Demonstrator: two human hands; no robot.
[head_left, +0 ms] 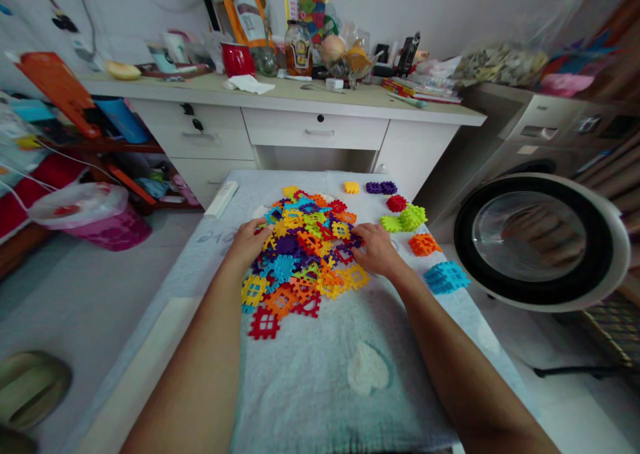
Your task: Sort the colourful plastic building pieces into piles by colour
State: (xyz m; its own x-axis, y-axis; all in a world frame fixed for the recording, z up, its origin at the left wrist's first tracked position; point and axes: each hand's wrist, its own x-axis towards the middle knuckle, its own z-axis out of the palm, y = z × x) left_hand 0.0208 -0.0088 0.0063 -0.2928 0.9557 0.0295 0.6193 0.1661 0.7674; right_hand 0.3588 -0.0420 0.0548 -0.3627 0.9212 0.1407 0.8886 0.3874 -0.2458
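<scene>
A loose heap of plastic interlocking tiles [285,267] in yellow, red, orange, blue, purple and green lies on the cloth-covered table [310,374]. My left hand [249,243] rests against the heap's left edge, its fingers partly apart and touching tiles. On the opposite side, my right hand [376,249] reaches into the heap with fingers spread. I see no tile clearly gripped in either hand. Along the table's right side stand sorted stacks: blue tiles [447,277], orange tiles [425,245], green tiles [413,218], red tiles [397,203], purple tiles [381,187] and yellow tiles [351,187].
A white narrow box [221,199] lies at the table's far left corner. Beyond is a counter [300,101] crowded with jars and packets. To the right, the washing machine door [540,241] hangs wide near the table. A pink bin [95,221] stands on the left.
</scene>
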